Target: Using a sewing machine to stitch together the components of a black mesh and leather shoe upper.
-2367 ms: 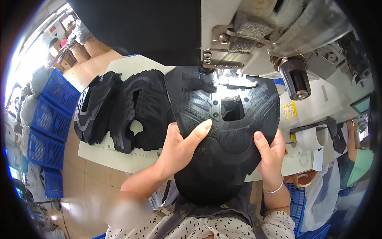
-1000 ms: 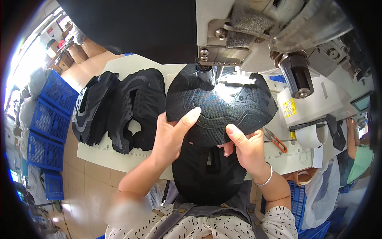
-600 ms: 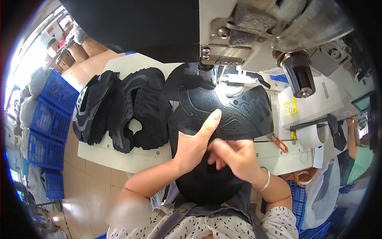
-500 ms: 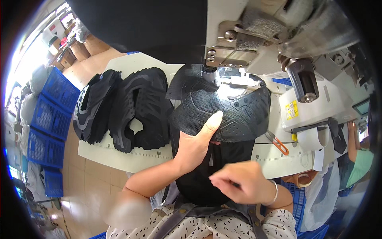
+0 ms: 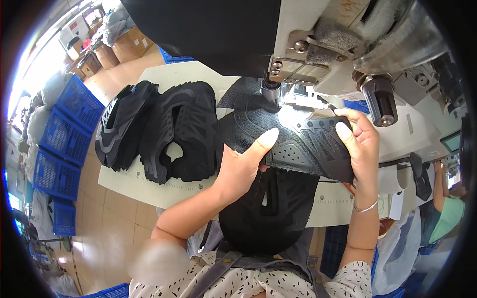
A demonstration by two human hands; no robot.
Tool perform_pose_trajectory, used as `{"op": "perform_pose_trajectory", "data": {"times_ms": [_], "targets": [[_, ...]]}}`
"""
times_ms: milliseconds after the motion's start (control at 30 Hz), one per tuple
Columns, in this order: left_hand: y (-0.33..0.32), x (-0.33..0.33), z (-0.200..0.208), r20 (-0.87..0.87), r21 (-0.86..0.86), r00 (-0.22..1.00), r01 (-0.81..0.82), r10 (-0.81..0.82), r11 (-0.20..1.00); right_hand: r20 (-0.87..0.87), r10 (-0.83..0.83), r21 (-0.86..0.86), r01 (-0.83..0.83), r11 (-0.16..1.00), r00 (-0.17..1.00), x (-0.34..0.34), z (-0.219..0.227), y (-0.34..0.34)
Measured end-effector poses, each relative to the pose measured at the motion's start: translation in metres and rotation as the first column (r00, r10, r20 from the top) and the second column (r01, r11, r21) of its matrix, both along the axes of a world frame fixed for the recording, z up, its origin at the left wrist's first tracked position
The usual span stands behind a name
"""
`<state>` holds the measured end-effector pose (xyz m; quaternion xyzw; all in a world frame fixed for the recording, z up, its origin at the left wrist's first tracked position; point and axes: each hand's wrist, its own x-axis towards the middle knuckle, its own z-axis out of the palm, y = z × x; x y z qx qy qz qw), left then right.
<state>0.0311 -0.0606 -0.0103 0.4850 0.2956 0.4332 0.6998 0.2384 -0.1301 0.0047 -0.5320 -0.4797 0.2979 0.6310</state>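
- One table (image 5: 191,194), pale, carrying the work; one machine (image 5: 338,35) looming over its far side, a bright light shining at its head.
- Four blue crates (image 5: 57,134) in a column on the floor at left.
- Two dark piles (image 5: 194,129) of uppers, side by side on the table, left of the hands; their layers are too merged to count.
- Two more uppers: the held upper (image 5: 293,154), its far part beneath the machine's head; the lower upper (image 5: 268,223), partly under it, reaching the person's lap.
- Two hands: the left hand (image 5: 246,161) slants in from lower left, thumb pointing up and right; the right hand (image 5: 360,141) stands above a near-vertical forearm.
- Left thumb lies on the held upper, fingers mostly hidden beneath; right thumb and fingers pinch its right end, narrowly parted by the material.
- One bracelet (image 5: 366,205), silvery, on the right wrist.
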Motion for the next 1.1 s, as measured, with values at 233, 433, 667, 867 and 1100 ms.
{"op": "perform_pose_trajectory", "data": {"times_ms": [233, 433, 667, 867, 1100], "targets": [[0.0013, 0.0014, 0.0041, -0.03, 0.049, 0.999, -0.017, 0.019, 0.999, 0.054, -0.01, 0.082, 0.006, 0.997, 0.998, 0.0006, 0.0072, 0.0056], [0.0033, 0.0012, 0.005, -0.026, 0.044, 0.999, -0.026, 0.027, 0.999, 0.076, -0.02, 0.057, 0.016, 0.998, 0.997, 0.0025, 0.0055, 0.0044], [0.006, -0.0001, 0.006, -0.05, 0.044, 0.998, -0.033, 0.035, 0.998, 0.088, -0.028, 0.071, 0.022, 0.997, 0.996, -0.0007, 0.0035, 0.0042], [0.0042, 0.0029, 0.0052, -0.042, 0.094, 0.997, -0.056, 0.06, 0.994, 0.098, -0.043, 0.066, 0.036, 0.997, 0.994, 0.0013, 0.0008, 0.0062], [0.0106, 0.0014, 0.0052, -0.074, 0.114, 0.995, -0.052, 0.06, 0.992, 0.061, -0.058, 0.046, 0.055, 0.997, 0.996, -0.0011, 0.0005, 0.0046]]}}
